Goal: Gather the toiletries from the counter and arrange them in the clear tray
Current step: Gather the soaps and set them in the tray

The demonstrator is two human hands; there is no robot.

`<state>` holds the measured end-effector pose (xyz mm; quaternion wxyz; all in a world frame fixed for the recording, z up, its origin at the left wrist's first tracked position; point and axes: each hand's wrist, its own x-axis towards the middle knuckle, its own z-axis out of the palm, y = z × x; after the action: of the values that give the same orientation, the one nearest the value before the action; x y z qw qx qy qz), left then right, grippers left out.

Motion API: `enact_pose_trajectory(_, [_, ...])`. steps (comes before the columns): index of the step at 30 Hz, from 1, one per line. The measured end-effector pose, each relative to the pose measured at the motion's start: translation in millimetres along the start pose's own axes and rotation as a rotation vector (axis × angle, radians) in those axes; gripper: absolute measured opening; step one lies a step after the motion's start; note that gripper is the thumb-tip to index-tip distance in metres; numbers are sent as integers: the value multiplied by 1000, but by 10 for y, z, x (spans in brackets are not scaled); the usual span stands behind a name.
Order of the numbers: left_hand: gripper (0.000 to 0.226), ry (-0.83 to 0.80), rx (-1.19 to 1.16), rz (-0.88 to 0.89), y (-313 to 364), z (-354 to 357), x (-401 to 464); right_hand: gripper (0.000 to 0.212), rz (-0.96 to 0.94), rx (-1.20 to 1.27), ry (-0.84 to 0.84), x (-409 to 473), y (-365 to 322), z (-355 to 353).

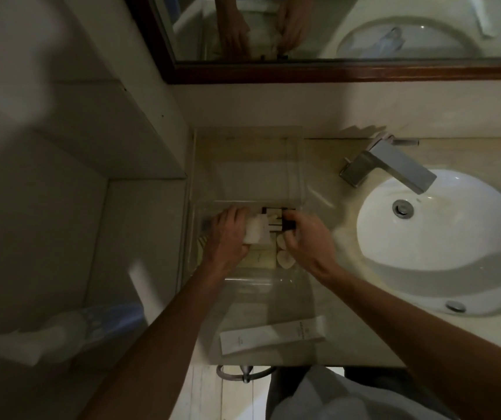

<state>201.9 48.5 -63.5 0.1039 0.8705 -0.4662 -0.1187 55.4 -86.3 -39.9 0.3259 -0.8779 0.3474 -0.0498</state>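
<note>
The clear tray (244,204) stands on the counter left of the sink. Inside it lie small toiletries: dark-capped little bottles (273,218), two pale round soaps (284,256) and a flat cream packet (260,259). My left hand (228,234) is in the tray and grips a white packet (257,230). My right hand (305,234) reaches in from the right and pinches a dark-capped bottle (288,222) at the tray's right side. A white boxed tube (272,334) lies on the counter near the front edge, outside the tray.
The white basin (443,237) with a chrome tap (391,168) fills the right of the counter. A mirror (334,28) hangs above. A tiled wall stands to the left, and a towel ring (244,374) hangs below the counter edge.
</note>
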Motion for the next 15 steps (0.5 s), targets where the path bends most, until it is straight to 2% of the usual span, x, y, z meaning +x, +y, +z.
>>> enact_pose_trajectory(3, [78,10,-8,24,-2,-21,-10,66,-86,-281,-16,27,97,-14])
enact_pose_trajectory(6, [76,-3,10,36,42,-34,3,85,-100,-391,-59,27,77,28])
enact_pose_trajectory(10, [73,-5,13,59,102,-56,24,97,-141,-410,-130,15,34,61])
enact_pose_trajectory(15, [67,-20,-14,50,147,-48,75,96,-207,-403,-155,-73,-22,145])
